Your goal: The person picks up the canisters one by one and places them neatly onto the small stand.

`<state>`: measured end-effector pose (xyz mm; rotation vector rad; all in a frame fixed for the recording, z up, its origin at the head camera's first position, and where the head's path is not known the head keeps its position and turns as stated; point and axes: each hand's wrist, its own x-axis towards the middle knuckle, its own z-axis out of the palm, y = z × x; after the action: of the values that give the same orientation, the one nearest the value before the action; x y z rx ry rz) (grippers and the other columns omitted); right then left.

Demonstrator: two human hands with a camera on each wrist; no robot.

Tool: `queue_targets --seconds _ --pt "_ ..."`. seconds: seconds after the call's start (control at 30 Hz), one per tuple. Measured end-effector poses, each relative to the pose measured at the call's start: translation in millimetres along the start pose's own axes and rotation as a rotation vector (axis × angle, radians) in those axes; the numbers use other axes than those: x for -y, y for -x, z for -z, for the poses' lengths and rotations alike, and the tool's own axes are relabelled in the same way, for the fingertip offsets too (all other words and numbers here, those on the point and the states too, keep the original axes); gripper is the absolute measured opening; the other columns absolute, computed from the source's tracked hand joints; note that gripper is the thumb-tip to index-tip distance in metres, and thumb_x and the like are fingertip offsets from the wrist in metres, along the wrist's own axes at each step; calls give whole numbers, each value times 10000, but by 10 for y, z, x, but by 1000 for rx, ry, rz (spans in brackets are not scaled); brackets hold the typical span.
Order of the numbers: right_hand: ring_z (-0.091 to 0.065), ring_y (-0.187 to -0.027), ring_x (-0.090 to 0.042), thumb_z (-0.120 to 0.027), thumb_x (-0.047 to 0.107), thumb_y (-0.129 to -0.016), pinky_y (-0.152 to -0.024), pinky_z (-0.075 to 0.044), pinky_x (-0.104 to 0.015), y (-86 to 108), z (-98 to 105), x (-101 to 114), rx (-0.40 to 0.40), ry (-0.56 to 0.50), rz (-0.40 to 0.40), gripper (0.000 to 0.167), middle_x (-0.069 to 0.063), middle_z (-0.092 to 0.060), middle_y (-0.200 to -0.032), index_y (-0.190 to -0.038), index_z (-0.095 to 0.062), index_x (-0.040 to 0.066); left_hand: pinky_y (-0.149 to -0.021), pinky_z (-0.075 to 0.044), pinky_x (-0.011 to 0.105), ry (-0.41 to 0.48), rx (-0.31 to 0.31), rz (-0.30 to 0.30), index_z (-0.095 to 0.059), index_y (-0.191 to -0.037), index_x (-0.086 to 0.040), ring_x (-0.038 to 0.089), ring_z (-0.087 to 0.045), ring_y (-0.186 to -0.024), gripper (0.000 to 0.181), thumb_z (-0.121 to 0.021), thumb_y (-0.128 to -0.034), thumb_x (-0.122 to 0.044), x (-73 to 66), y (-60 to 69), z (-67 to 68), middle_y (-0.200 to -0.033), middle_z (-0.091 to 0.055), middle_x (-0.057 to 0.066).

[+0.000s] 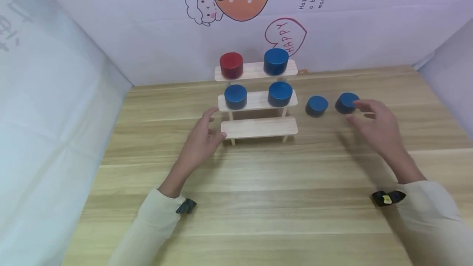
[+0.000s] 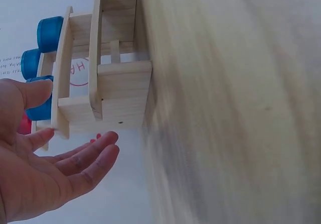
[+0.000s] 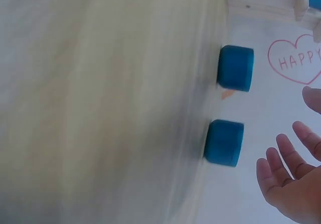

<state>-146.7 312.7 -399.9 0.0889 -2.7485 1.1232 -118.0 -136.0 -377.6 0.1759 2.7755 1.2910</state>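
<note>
A three-step wooden stand point(image 1: 258, 128) holds one red cylinder point(image 1: 231, 65) and a blue cylinder point(image 1: 276, 61) on its top step. Two more blue cylinders sit on the middle step, one on the left point(image 1: 235, 97) and one on the right point(image 1: 280, 94); the lowest step is bare. My left hand point(image 1: 199, 145) is at the stand's left end with fingers spread, holding nothing; whether it touches the wood I cannot tell. To the right, my right hand point(image 1: 380, 128) hovers with parted fingers beside the outer blue cylinder point(image 3: 224, 142), apart from it in the right wrist view.
Another blue cylinder point(image 1: 316, 106) stands on the wood-grain table point(image 1: 258, 208) between the stand and the outer cylinder. Behind the stand rises a white printed cloth point(image 1: 148, 32); further cloth hangs at the left point(image 1: 48, 114) and right point(image 1: 454, 60).
</note>
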Motion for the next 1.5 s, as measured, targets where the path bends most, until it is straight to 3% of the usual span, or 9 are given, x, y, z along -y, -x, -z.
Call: queue_targets --seconds 0.33,0.53,0.67,0.87,0.97,1.1,1.33,1.5 --pt "-494 -1148 -391 -682 237 -970 -975 -424 -211 13 57 -147 -7 22 -13 488 -245 -549 -1308 -1356 -556 -34 -810 -554 440 -57 36 -7 -369 -1539 -142 303 -624 -1086 654 -677 -966 -201 63 48 -74 -1443 -475 182" --pt "-479 -1194 -429 -660 279 -980 -1026 -427 -394 -18 134 -146 30 28 -40 544 -286 -527 -1327 -1399 -507 -33 -712 -511 394 -113 68 -11 -396 -1535 -157 240 -589 -921 625 -665 -974 -219 101 6 -112 -1320 -536 139" --pt "-462 -1215 -447 -644 335 -985 -1020 -408 -424 -22 205 -199 80 36 -68 600 -301 -502 -1359 -1438 -468 -16 -648 -465 360 -140 83 -7 -401 -1536 -155 214 -542 -830 617 -657 -979 -224 117 -28 -128 -1235 -554 125" --pt "-458 -1221 -485 -649 357 -980 -985 -411 -317 -18 273 -332 137 36 -82 658 -313 -475 -1390 -1479 -416 -3 -668 -493 353 -149 88 9 -425 -1524 -122 216 -578 -867 601 -663 -978 -205 151 -52 -135 -1262 -568 119" --pt "-443 -1229 -509 -659 362 -973 -1022 -400 -378 -33 299 -377 163 21 -104 705 -323 -455 -1405 -1509 -368 8 -679 -496 359 -155 88 11 -428 -1521 -124 220 -578 -876 598 -665 -978 -204 155 -66 -135 -1263 -570 125" --pt "-406 -1245 -568 -663 369 -969 -1007 -348 -637 -102 352 -400 214 10 -131 779 -349 -405 -1436 -1550 -281 18 -704 -500 372 -163 84 15 -432 -1518 -126 228 -578 -898 598 -669 -975 -205 150 -87 -134 -1267 -572 133" --pt "-373 -1260 -593 -674 338 -965 -992 -362 -619 -288 448 -508 300 19 -116 811 -356 -354 -1468 -1561 -232 10 -767 -519 400 -157 70 -2 -457 -1502 -127 239 -605 -951 591 -689 -961 -184 161 -104 -133 -1363 -562 131" --pt "-323 -1276 -621 -687 305 -961 -948 -292 -742 -389 426 -542 359 -10 -101 842 -376 -321 -1479 -1565 -192 -8 -846 -531 447 -117 81 -4 -478 -1488 -124 283 -634 -1042 577 -695 -955 -163 176 -94 -108 -1377 -568 142"
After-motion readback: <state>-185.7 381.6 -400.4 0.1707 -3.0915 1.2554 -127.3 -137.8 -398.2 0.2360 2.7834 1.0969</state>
